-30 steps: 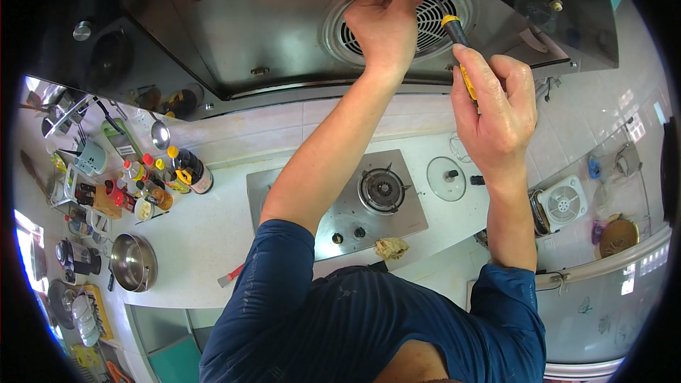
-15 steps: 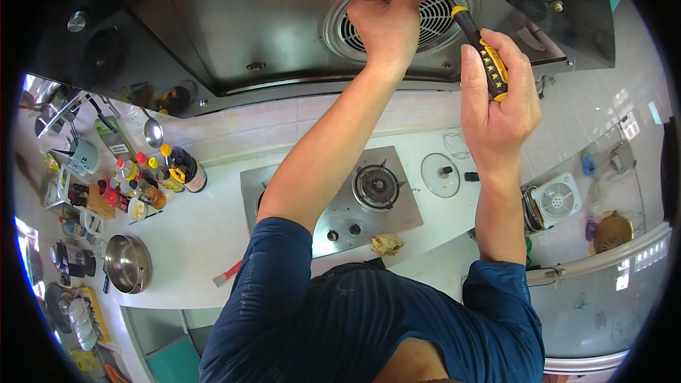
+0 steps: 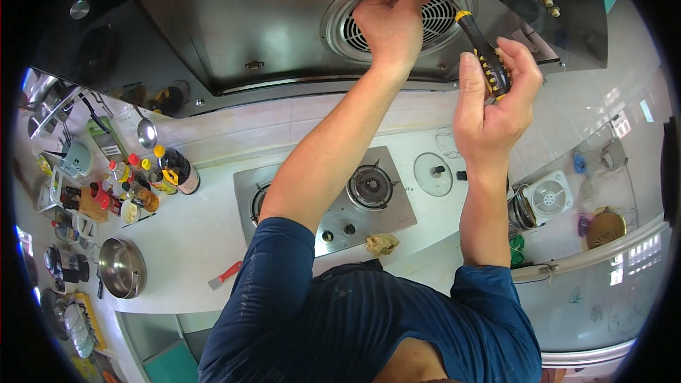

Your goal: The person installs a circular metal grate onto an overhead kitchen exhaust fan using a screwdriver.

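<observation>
My right hand holds a screwdriver by its black and yellow handle, thumb on one side and fingers on the other. Its thin shaft slants up to the far rim of the round vent grille under a dark range hood. At that rim, beside the shaft's tip, the thumb and fingers of my left hand are pinched together. Whatever they pinch is too small or hidden to make out. Both arms are raised over the stove.
Below lies a two-burner gas stove with a crumpled cloth at its front edge. A glass lid, a red-handled scraper, a steel pot and several sauce bottles stand around on the white counter.
The screwdriver's handle has turned in my right hand, and those fingers have loosened and spread somewhat. My left hand stays at the vent's rim. The whole view has shifted slightly.
</observation>
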`<control>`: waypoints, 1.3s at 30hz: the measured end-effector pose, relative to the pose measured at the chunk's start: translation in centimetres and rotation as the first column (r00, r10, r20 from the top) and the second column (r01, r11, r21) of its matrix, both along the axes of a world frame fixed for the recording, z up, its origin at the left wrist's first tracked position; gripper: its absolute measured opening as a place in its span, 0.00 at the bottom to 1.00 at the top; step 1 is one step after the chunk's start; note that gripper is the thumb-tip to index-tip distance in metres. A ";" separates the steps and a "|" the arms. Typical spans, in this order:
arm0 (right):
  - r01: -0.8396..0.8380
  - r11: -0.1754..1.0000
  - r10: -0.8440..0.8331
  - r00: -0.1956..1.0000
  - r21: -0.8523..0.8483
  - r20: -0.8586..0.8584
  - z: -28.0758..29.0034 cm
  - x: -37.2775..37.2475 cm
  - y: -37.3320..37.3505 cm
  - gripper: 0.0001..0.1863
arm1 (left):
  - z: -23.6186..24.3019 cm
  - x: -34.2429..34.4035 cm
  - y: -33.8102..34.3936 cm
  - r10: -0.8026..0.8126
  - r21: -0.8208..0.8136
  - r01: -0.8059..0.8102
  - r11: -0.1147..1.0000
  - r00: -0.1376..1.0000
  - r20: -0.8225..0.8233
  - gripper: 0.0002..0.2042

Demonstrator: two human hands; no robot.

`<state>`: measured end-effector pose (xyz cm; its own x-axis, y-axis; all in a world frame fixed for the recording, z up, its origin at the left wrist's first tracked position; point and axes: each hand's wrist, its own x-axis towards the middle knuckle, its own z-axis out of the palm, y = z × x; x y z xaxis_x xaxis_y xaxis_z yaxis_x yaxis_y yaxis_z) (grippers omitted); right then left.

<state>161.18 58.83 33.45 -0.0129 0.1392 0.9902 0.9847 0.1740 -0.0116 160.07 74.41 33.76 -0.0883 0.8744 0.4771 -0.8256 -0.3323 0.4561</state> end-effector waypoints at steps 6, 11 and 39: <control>0.129 0.992 -0.130 0.989 0.018 0.076 -0.4 -0.1 0.4 0.17 | 0.0 0.0 -0.1 -0.061 -0.046 0.062 0.997 0.998 0.018 0.12; -0.033 0.999 0.030 0.986 -0.017 -0.162 -0.7 -0.9 0.3 0.16 | -0.2 0.1 0.0 -0.051 -0.028 0.051 0.998 0.998 0.024 0.11; 0.139 0.989 -0.126 0.974 0.053 -0.190 -1.0 -0.7 0.9 0.14 | -0.1 -0.2 -0.2 -0.069 -0.039 0.068 0.997 0.998 -0.010 0.11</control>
